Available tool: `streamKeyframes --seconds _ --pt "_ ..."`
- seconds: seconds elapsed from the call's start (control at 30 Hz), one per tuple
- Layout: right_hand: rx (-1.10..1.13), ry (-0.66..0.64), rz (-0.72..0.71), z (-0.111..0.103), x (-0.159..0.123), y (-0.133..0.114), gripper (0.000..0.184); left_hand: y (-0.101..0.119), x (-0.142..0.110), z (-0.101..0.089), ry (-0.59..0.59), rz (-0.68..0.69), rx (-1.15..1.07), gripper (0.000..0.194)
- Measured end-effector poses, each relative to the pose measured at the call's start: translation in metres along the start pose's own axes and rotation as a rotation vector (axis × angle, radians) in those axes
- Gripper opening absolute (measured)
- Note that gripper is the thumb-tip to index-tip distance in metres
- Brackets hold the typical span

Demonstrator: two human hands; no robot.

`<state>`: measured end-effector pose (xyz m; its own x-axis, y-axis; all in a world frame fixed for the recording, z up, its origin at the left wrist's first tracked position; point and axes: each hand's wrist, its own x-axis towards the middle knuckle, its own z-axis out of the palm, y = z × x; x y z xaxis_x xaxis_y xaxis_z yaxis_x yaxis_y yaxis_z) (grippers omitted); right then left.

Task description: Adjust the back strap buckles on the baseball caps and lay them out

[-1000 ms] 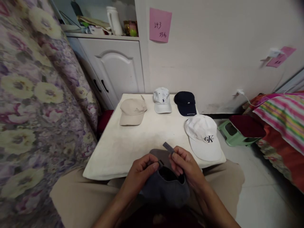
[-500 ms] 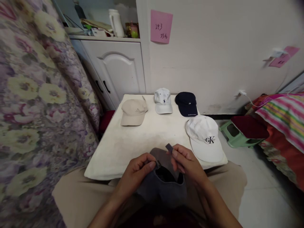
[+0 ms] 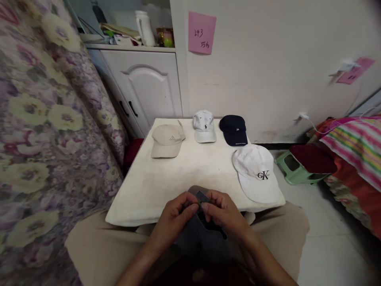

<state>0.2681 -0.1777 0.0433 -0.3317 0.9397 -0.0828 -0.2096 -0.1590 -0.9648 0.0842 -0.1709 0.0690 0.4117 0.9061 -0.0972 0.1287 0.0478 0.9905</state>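
Curtain (image 3: pixel 29 107), floral, hung along the left edge of the view. Cabinet (image 3: pixel 145 87), white, its doors fitted with black handles (image 3: pixel 133 109). White jug (image 3: pixel 145 29) and dark bottle (image 3: pixel 98 12), placed on the ledge above the doors. Pink note (image 3: pixel 202 33), handwritten, fixed to the wall (image 3: pixel 262 71); second pink note (image 3: pixel 361 68), partly covered by a white fitting (image 3: pixel 347 66). White plug (image 3: pixel 303 115), with cable attached. Stool (image 3: pixel 293 169), green, topped in dark red. Striped cloth (image 3: pixel 354 135), spread at far right. Floor (image 3: pixel 321 226), tiled, pale.
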Motion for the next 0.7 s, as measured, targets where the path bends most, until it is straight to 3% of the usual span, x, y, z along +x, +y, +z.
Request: streamKeyframes --seconds 0.13,0.27,0.7 --pt "0.045 0.088 -0.033 0.005 0.003 0.005 0.029 0.003 -0.002 0.006 0.122 0.073 0.209 0.012" --pt "0.060 0.155 -0.051 0.010 0.005 0.010 0.029 -0.002 -0.003 0.014 0.266 0.169 0.429 0.023" --pt "0.151 0.134 -0.037 0.011 0.005 0.010 0.034 -0.014 -0.008 0.014 0.331 0.315 0.564 0.019"
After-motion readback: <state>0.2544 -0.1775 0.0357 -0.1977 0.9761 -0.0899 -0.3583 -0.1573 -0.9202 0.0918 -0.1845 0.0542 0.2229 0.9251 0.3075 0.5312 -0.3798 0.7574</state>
